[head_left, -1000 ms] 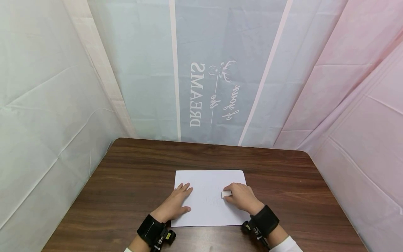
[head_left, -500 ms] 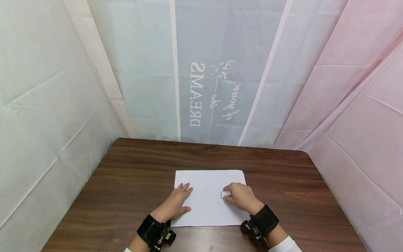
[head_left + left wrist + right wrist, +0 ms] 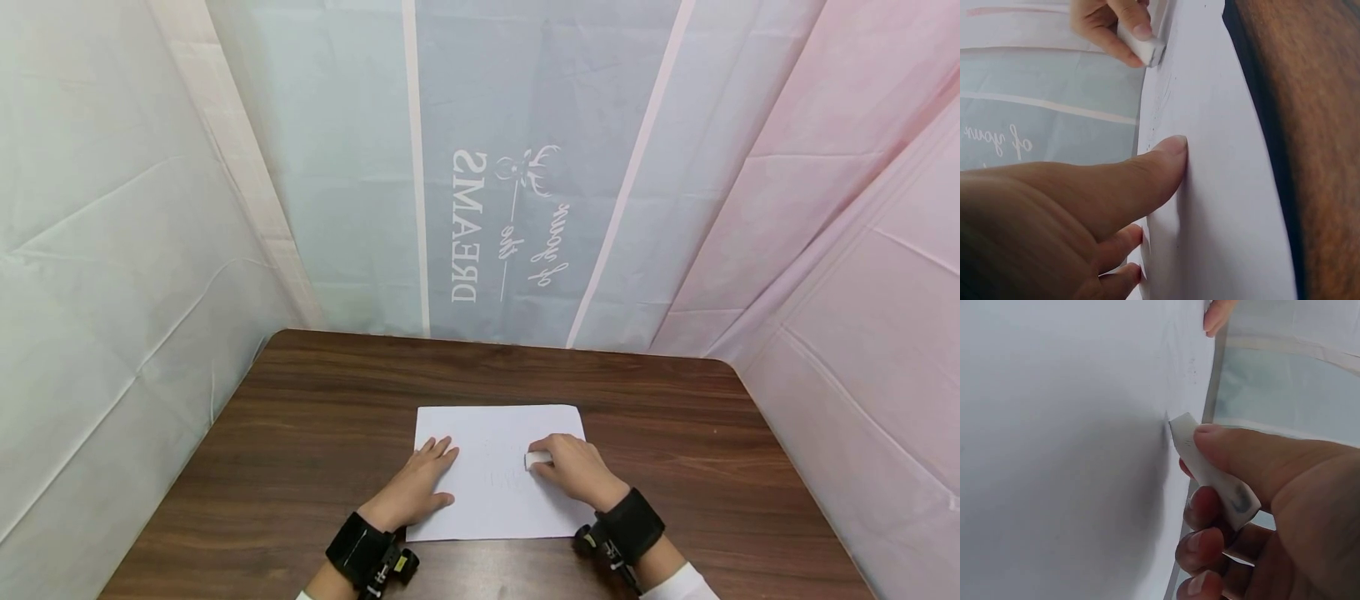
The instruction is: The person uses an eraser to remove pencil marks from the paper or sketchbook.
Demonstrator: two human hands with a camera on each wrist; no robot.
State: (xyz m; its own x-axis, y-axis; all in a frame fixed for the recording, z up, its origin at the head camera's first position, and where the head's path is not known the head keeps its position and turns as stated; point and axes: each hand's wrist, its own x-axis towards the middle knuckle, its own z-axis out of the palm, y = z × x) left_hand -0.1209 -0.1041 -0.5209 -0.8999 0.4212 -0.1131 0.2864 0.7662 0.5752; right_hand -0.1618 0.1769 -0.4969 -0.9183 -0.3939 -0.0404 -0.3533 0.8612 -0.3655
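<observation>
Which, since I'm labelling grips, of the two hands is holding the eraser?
The right hand: it grips the white eraser, while the left hand holds nothing and lies spread on the white paper.

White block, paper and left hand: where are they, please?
White block [image 3: 1215,477]: right wrist view, middle of its exposed side.
Paper [image 3: 506,512]: head view, blank area toward its near edge.
Left hand [image 3: 411,492]: head view, back of the hand.
</observation>
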